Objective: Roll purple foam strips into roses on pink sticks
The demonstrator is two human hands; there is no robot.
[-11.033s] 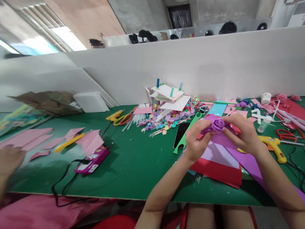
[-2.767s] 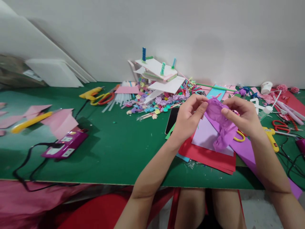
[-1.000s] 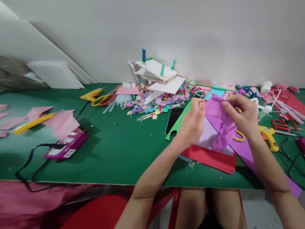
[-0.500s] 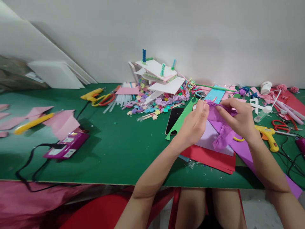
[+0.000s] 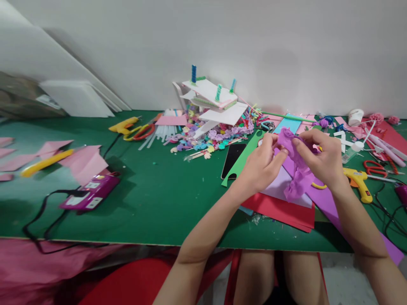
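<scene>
Pinching purple foam strip (image 5: pixel 298 176) between closed fingertips of left hand (image 5: pixel 260 167) and right hand (image 5: pixel 319 163), top end curled tighter than a moment ago, loose tail dangling below fingers over red sheets (image 5: pixel 286 212).

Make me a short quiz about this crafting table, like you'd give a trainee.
1. True or false: the left hand and the right hand both pinch the crumpled purple paper strip.
2. What lies on the green table just beyond the right wrist? A. a hammer B. a yellow glue gun C. a laptop
3. Which colour is the large sheet lying directly under the pale lilac sheet?
Key: 1 true; 2 B; 3 red.
</scene>
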